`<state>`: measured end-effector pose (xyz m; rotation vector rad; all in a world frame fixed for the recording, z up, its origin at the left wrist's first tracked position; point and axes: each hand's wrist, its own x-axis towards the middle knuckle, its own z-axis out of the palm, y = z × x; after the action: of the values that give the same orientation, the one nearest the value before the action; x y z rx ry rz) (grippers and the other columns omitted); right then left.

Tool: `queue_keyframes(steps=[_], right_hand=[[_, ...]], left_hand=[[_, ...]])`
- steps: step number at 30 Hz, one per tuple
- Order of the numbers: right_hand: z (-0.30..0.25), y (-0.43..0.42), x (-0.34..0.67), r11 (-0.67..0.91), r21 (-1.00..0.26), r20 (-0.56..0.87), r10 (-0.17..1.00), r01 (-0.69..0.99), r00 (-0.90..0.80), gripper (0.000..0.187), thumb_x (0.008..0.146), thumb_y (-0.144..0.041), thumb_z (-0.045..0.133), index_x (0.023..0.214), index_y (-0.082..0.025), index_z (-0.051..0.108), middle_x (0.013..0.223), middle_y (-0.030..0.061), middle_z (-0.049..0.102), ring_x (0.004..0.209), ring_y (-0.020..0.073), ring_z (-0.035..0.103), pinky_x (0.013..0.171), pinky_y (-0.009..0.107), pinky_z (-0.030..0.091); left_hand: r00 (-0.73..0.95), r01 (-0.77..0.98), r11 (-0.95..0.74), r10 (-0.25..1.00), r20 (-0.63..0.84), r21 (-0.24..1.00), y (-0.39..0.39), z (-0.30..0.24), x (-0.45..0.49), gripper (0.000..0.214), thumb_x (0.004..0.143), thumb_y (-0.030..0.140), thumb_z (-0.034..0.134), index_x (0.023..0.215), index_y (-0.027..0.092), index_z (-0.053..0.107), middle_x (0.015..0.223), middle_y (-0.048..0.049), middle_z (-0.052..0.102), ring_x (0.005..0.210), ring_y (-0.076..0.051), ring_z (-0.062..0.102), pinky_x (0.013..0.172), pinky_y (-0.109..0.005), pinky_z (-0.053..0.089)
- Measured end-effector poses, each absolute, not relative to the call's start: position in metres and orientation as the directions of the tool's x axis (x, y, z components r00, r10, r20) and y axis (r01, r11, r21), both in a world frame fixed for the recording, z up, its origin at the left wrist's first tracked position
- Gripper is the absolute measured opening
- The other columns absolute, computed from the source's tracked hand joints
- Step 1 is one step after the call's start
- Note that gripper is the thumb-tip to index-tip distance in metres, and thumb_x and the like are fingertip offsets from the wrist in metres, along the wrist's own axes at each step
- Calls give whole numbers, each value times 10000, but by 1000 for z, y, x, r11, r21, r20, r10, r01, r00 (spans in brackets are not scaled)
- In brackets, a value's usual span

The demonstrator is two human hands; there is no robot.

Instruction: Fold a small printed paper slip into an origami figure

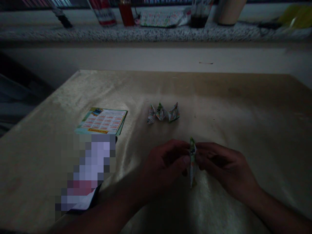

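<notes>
Pinching a folded paper piece (192, 164) over the counter (255, 107) in the head view, seen nearly edge-on. Gripping its left side with the left hand (167, 161), thumb and fingers clamped on the paper. Gripping its right side with the right hand (226, 165), fingertips drawn together against it. Cannot tell about contact between its near tip and the counter. Showing, beyond the folded paper piece and slightly to its left, three small folded paper shapes (161, 113) in a close row. Showing farther to its left some printed cards (104, 122), flat and overlapping, and nearer on that side a phone (91, 170), screen pixelated. Showing far beyond it a speckled ledge (156, 34) bearing a red bottle (126, 15), a patterned packet (159, 19) and a container of dark liquid (199, 20).
</notes>
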<state>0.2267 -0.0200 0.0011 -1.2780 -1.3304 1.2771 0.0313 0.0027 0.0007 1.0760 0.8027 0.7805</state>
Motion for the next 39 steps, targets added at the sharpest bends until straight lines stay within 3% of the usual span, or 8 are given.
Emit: queue_keyframes(steps=[5, 13, 19, 22, 27, 31, 34, 39], right_hand=[[1, -23, 228, 10, -995, -10, 982, 102, -190, 236, 939, -276, 686, 1162, -316, 754, 1020, 24, 809, 868, 179, 766, 785, 299, 642], [-2, -27, 225, 78, -987, 44, 973, 143, -225, 451, 847, -144, 769, 1258, -297, 663, 1058, 16, 789, 876, 151, 758, 775, 235, 631], [-5, -28, 230, 155, -953, 88, 963, 260, -253, 418, 938, -141, 630, 1330, -283, 605, 1162, 38, 765, 894, 143, 752, 756, 222, 624], [-9, -28, 233, 245, -899, 162, 956, 362, -244, 465, 919, -98, 570, 1357, -256, 581, 1233, 65, 750, 954, 167, 761, 761, 242, 633], [-7, -26, 233, 327, -832, 258, 943, 448, -208, 481, 874, -54, 538, 1308, -244, 620, 1259, 58, 748, 1113, 184, 735, 855, 243, 631], [1, -25, 229, 291, -876, 266, 957, 386, -118, 440, 838, -62, 614, 1228, -255, 668, 1202, 51, 771, 1001, 172, 773, 792, 217, 645], [5, -24, 227, 161, -963, 152, 987, 214, -55, 375, 820, -89, 708, 1141, -285, 707, 1091, 16, 805, 857, 143, 793, 671, 158, 636], [2, -21, 231, -35, -998, -30, 995, -53, -94, 375, 758, -86, 812, 1062, -291, 735, 933, -28, 812, 773, 102, 779, 648, 104, 601]], left_hand=[[453, -42, 195, 878, -155, 980, 0, -2, 30, 385, 908, 303, 719, 1284, 248, 659, 945, -41, 776, 861, -178, 729, 771, -275, 568], [410, 87, 24, 910, -58, 996, -1, 0, 33, 372, 880, 201, 675, 1252, 195, 666, 1092, -84, 759, 873, -193, 745, 749, -279, 604], [414, 156, -314, 882, 226, 937, -2, -2, 33, 301, 908, 139, 632, 1204, 184, 652, 1108, -75, 739, 845, -156, 733, 773, -273, 608], [448, 164, -489, 811, 377, 857, -5, -5, 34, 346, 901, 102, 630, 1239, 180, 631, 1172, -87, 717, 981, -171, 722, 875, -294, 597], [499, 178, -560, 760, 416, 809, -8, -2, 35, 296, 897, 71, 627, 1186, 130, 650, 1185, -113, 714, 1098, -183, 694, 957, -288, 563], [406, 189, -464, 840, 361, 865, -5, -3, 33, 205, 903, 98, 633, 1095, 155, 679, 1032, -57, 722, 877, -143, 709, 799, -254, 581], [390, 202, -454, 850, 354, 868, -1, -4, 32, 269, 862, 80, 679, 1120, 153, 682, 1038, -48, 695, 765, -113, 675, 724, -233, 569], [508, 165, -483, 789, 345, 860, 5, 3, 27, 304, 879, 114, 722, 1182, 106, 711, 1018, -74, 711, 735, -108, 670, 720, -220, 560]])
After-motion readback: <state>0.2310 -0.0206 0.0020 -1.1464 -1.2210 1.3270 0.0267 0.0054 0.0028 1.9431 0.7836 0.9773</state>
